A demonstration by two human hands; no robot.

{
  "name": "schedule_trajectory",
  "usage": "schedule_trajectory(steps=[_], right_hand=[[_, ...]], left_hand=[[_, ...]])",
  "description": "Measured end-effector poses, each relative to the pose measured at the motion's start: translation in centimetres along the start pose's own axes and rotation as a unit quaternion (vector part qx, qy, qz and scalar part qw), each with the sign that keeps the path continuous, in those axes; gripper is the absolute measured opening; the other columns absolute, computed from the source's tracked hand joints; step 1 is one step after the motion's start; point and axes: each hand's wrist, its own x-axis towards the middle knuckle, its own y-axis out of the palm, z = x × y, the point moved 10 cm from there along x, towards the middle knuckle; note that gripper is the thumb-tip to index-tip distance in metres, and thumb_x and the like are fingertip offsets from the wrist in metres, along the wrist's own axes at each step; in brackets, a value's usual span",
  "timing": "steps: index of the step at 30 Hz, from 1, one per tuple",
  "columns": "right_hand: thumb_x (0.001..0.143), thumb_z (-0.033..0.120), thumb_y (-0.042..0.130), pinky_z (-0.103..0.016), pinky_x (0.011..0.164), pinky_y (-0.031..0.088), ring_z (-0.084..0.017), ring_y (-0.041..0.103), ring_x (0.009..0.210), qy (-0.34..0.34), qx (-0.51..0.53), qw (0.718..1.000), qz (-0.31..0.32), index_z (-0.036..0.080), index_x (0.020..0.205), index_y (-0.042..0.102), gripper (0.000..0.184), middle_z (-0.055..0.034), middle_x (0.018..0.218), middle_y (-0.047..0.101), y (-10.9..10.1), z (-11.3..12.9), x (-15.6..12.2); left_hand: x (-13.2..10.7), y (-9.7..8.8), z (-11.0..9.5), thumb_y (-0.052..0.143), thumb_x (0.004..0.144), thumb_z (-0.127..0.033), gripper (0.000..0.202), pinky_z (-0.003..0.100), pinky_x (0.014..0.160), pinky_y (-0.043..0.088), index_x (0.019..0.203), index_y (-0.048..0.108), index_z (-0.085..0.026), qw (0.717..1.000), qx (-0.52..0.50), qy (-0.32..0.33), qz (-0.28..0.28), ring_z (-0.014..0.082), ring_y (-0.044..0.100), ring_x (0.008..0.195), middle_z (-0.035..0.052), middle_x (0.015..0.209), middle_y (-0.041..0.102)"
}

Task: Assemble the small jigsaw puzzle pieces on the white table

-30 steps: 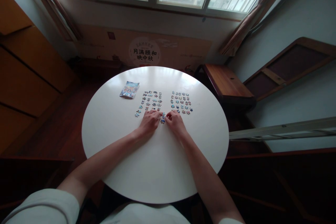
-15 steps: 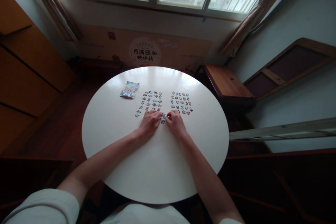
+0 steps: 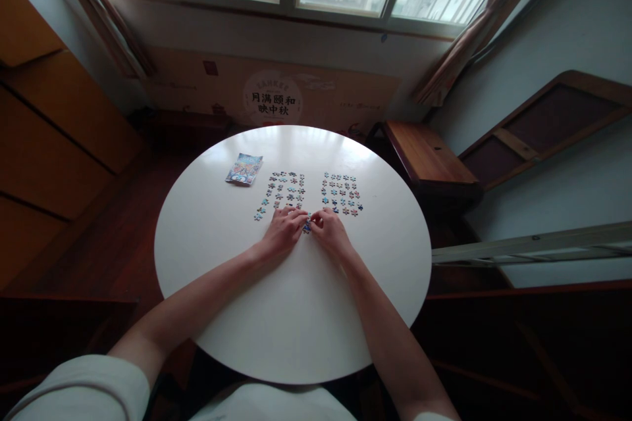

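Observation:
My left hand (image 3: 283,231) and my right hand (image 3: 332,231) rest side by side on the round white table (image 3: 237,289), fingertips pinched together on small blue jigsaw pieces (image 3: 307,226) between them. Just beyond the left hand lies one block of loose puzzle pieces (image 3: 284,189) laid out in rows. A second such block (image 3: 342,193) sits beyond the right hand. A small colourful picture card (image 3: 243,169) lies at the far left of the pieces.
A brown wooden side table (image 3: 424,156) stands to the right of the white table. Orange cabinets (image 3: 44,125) line the left wall. A cardboard panel with printed characters (image 3: 274,96) leans under the window. A framed board (image 3: 548,122) leans on the right wall.
Both hands have drawn closer together, so their fingertips now meet over the blue pieces. The rows of pieces and the card have not moved.

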Motion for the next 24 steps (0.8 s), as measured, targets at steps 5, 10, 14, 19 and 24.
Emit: schedule_trajectory(steps=[5, 10, 14, 19, 24], right_hand=[[0.078, 0.017, 0.058, -0.026, 0.072, 0.043, -0.013, 0.054, 0.072, -0.008, -0.016, 1.0, -0.001, 0.017, 0.08, 0.065, 0.007, -0.0027, 0.082, 0.055, 0.0, 0.1, -0.1], [0.079, 0.018, 0.057, -0.026, 0.072, 0.042, -0.014, 0.054, 0.074, -0.01, -0.029, 1.0, 0.004, 0.018, 0.081, 0.064, 0.007, -0.0031, 0.084, 0.056, 0.0, 0.4, -0.1], [0.078, 0.019, 0.058, -0.026, 0.072, 0.042, -0.015, 0.054, 0.076, -0.006, -0.036, 0.999, 0.015, 0.018, 0.079, 0.063, 0.005, -0.0027, 0.081, 0.056, -0.1, 0.6, -0.2], [0.079, 0.021, 0.06, -0.027, 0.073, 0.042, -0.015, 0.054, 0.078, -0.021, -0.03, 0.999, 0.023, 0.017, 0.078, 0.062, 0.004, -0.0029, 0.081, 0.055, -0.2, 0.9, -0.4], [0.079, 0.018, 0.06, -0.026, 0.072, 0.042, -0.015, 0.053, 0.078, -0.037, -0.017, 0.999, 0.027, 0.017, 0.076, 0.06, 0.003, -0.0028, 0.081, 0.055, -0.3, 1.0, -0.5]], left_hand=[[0.0, 0.0, 0.0, 0.047, 0.094, -0.023, 0.026, 0.042, 0.094, 0.037, 0.11, 0.067, -0.025, 1.0, -0.003, -0.001, 0.0, 0.0242, 0.05, 0.116, 0.0042, 0.12, 0.066], [0.0, 0.0, 0.0, 0.046, 0.094, -0.024, 0.025, 0.042, 0.093, 0.037, 0.108, 0.067, -0.024, 1.0, -0.005, -0.003, 0.001, 0.0239, 0.051, 0.116, 0.0032, 0.121, 0.066], [0.0, 0.0, -0.2, 0.048, 0.093, -0.021, 0.023, 0.042, 0.094, 0.036, 0.107, 0.066, -0.025, 1.0, -0.01, 0.007, 0.002, 0.0223, 0.053, 0.114, 0.0026, 0.119, 0.067], [-0.1, 0.0, -0.5, 0.05, 0.091, -0.019, 0.021, 0.04, 0.094, 0.037, 0.105, 0.065, -0.024, 1.0, -0.016, 0.021, 0.001, 0.0209, 0.054, 0.117, 0.0021, 0.118, 0.067], [-0.2, -0.7, -1.0, 0.047, 0.092, -0.021, 0.022, 0.039, 0.093, 0.039, 0.106, 0.065, -0.022, 0.999, 0.002, 0.04, -0.018, 0.0214, 0.055, 0.115, 0.0046, 0.123, 0.064]])
